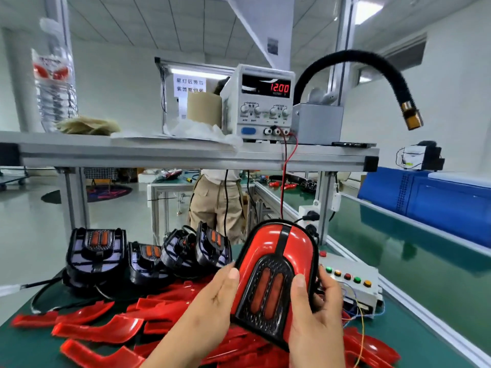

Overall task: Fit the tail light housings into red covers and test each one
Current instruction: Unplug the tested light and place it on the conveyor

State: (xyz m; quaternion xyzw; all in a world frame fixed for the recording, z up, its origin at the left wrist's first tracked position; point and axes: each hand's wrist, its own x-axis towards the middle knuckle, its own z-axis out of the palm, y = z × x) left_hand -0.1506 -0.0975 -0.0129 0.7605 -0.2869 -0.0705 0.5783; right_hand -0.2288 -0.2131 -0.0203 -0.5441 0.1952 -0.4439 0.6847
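I hold a tail light upright in front of me, its black housing seated inside a glossy red cover. My left hand grips its left edge with the thumb on the front. My right hand grips the right edge, thumb on the black inner bezel. Several bare black housings stand in a row on the green bench at the left. Loose red covers lie in a pile beneath my hands.
A white test box with coloured buttons sits right of my hands, wires trailing from it. A power supply reading 12.00 stands on the shelf above, red lead hanging down. A person stands behind the bench. A blue bin lies far right.
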